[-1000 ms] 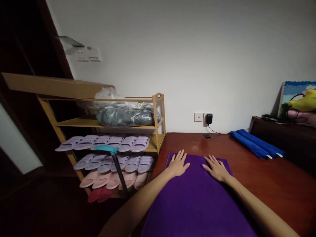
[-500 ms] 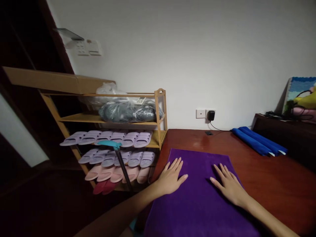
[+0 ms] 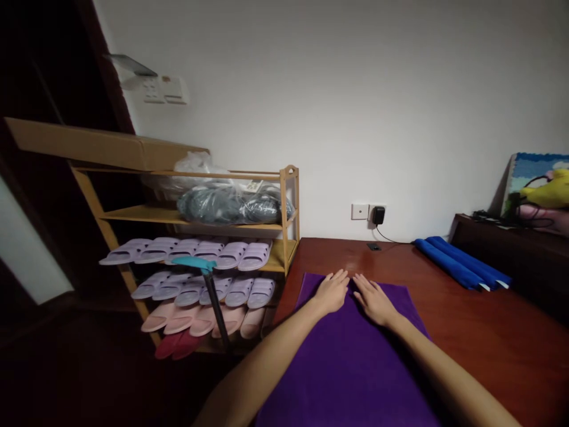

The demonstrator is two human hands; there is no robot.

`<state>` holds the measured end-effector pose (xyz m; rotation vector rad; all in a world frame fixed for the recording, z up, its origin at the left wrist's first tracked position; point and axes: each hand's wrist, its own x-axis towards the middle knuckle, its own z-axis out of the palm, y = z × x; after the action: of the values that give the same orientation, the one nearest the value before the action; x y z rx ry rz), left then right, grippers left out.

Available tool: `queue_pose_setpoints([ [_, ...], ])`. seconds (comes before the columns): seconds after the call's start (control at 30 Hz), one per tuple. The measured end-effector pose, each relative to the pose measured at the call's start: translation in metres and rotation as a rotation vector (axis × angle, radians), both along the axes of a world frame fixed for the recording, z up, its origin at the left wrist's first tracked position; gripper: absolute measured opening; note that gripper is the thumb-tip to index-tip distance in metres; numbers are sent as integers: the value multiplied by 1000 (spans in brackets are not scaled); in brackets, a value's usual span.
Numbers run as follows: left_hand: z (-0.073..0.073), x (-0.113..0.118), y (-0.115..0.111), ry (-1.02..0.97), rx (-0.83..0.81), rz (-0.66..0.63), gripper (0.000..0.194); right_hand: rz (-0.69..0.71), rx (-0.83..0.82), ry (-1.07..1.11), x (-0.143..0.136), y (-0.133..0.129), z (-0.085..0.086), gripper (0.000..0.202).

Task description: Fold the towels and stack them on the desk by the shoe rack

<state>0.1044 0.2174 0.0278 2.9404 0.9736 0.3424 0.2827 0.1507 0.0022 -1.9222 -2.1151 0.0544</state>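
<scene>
A purple towel point(image 3: 351, 362) lies spread on the reddish-brown wooden table point(image 3: 462, 320), running toward me past the bottom of the view. My left hand point(image 3: 332, 292) rests flat on it near the far edge, fingers stretched out. Close beside it, with a small gap between, my right hand point(image 3: 373, 301) also lies flat on the cloth, fingers extended. Neither hand grips anything. Two rolled blue cloths point(image 3: 460, 264) lie side by side at the table's back right.
Left of the table stands a wooden rack point(image 3: 288, 219) with several purple and pink slippers point(image 3: 229, 255), a plastic-wrapped bundle point(image 3: 222, 203) and a cardboard box point(image 3: 111, 148). A blue-topped black pole point(image 3: 213, 302) stands before it. A black plug point(image 3: 378, 214) sits in the wall socket.
Both hands have slid inward and toward the towel's far edge, from wide apart to nearly touching. The camera view has shifted slightly.
</scene>
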Motion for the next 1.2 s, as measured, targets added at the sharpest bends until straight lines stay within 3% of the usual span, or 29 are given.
queue_pose_setpoints([
  [0.1,-12,8,17,22,-67,28,54,-18,-40,-2,-8,19,-6,73],
  [0.23,-24,6,23,36,-130,79,59,-36,-82,2,-6,21,-16,79],
  [0.37,-21,-7,23,52,-170,208,65,-107,-96,-5,12,11,-16,80],
  [0.57,-20,-48,32,51,-165,341,68,-293,-87,-31,61,-11,-23,80],
  [0.73,-16,-50,32,55,-143,366,65,-324,-80,-40,66,-14,-19,77],
  [0.87,4,-56,-5,30,-70,322,62,-356,-24,-42,49,-37,-5,74],
  [0.97,15,-82,-60,2,-84,65,61,-252,-39,-4,29,-83,-5,74],
  [1.03,16,-103,-96,-37,-89,-55,60,-151,-34,3,16,-118,-10,72],
  [1.1,14,-121,-122,-36,-118,-87,60,-103,-44,-14,5,-145,-15,71],
  [1.2,7,-133,-135,28,-171,-88,63,-84,-68,-43,-1,-158,-19,71],
])
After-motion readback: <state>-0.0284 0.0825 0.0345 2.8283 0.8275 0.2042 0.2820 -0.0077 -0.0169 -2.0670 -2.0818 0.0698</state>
